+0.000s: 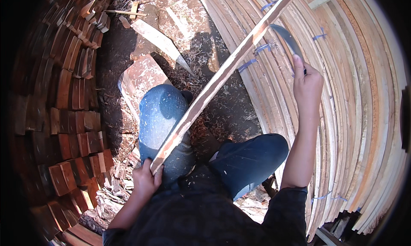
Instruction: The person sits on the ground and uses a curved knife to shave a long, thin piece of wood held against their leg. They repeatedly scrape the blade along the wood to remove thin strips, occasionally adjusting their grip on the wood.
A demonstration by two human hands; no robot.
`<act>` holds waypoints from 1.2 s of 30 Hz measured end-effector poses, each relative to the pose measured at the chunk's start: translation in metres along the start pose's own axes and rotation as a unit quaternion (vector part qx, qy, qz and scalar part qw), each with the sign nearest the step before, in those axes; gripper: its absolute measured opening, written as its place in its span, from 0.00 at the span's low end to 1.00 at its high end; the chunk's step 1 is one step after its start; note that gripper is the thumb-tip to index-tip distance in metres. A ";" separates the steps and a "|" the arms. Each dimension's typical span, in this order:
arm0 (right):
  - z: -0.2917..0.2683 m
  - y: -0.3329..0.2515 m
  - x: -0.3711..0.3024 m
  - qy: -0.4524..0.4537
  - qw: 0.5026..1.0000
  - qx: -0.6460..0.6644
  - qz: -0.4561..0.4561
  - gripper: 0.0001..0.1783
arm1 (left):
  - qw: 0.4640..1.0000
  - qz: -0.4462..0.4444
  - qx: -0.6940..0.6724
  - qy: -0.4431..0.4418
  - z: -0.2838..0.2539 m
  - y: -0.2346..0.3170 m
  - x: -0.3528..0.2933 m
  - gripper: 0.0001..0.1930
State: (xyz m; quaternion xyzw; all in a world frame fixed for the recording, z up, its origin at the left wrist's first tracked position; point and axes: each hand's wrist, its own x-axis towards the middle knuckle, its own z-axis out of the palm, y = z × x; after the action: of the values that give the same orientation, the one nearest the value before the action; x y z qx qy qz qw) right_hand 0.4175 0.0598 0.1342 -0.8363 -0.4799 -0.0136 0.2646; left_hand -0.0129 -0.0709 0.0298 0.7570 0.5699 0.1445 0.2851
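A long thin wooden slat runs diagonally from the lower middle up to the top right. My left hand grips its near end, just above my left knee. My right hand is raised at the right and holds the handle of a curved dark blade. The blade's tip meets the slat's edge near the top. Part of the slat's bark side shows reddish brown, the rest is pale and shaved.
Bundles of pale slats tied with blue straps fill the right side. Stacked reddish wood blocks line the left. A wooden block and a loose plank lie on the dark ground among shavings.
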 end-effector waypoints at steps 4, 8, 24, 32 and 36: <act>-0.014 0.046 0.032 0.012 0.997 -0.001 0.071 0.34 | 1.000 0.020 0.002 0.008 0.002 -0.016 -0.002 0.13; -0.020 0.022 -0.022 0.012 0.994 0.106 0.020 0.29 | 1.000 0.012 0.013 0.009 -0.001 -0.005 0.000 0.12; 0.020 -0.034 -0.016 -0.033 0.990 -0.021 -0.132 0.31 | 0.998 -0.019 -0.058 -0.002 -0.007 0.004 0.009 0.11; 0.010 -0.019 0.018 0.040 0.993 -0.058 -0.099 0.32 | 0.999 -0.010 -0.041 -0.017 -0.005 -0.004 0.006 0.11; 0.004 -0.025 0.007 0.007 0.992 -0.055 -0.111 0.30 | 0.999 -0.004 -0.047 -0.008 -0.003 -0.004 0.006 0.12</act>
State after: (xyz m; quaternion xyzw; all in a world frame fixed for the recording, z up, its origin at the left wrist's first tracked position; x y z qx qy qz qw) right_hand 0.3999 0.0770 0.1438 -0.7912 -0.5662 -0.0750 0.2185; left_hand -0.0153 -0.0635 0.0290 0.7415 0.5635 0.1636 0.3255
